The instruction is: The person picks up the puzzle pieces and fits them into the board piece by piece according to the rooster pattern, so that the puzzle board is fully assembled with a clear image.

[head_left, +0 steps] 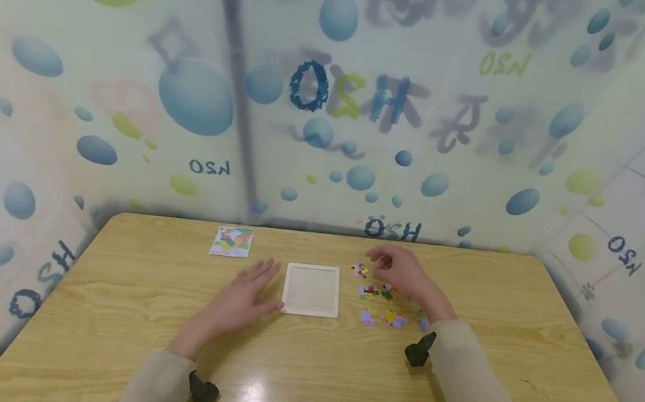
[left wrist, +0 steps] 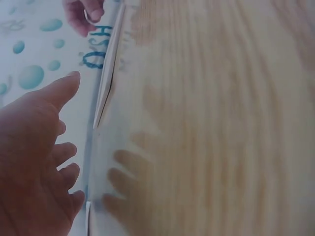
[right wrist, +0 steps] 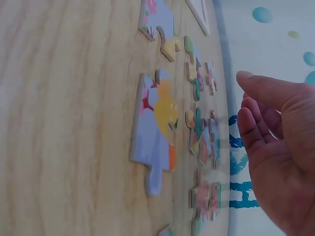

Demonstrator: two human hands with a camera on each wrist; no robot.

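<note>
Puzzle pieces [head_left: 389,317] in lilac, yellow, green and red lie in a loose group on the wooden table. My right hand [head_left: 403,271] hovers over the far part of this group, fingers loosely bent and nothing between them. Close up in the right wrist view, a lilac piece with a yellow shape [right wrist: 152,123] lies flat, with several more beyond it. A square, pale puzzle tray [head_left: 312,290] without pieces in it sits left of the group. Just left of the tray is my left hand [head_left: 243,294], held over the table with fingers spread and holding nothing.
A small square picture card [head_left: 232,241] lies near the table's far edge, left of the tray. The wooden table [head_left: 316,392] meets a wall covering [head_left: 332,181] with blue and green drops at the back. Similar printed walls stand on both sides.
</note>
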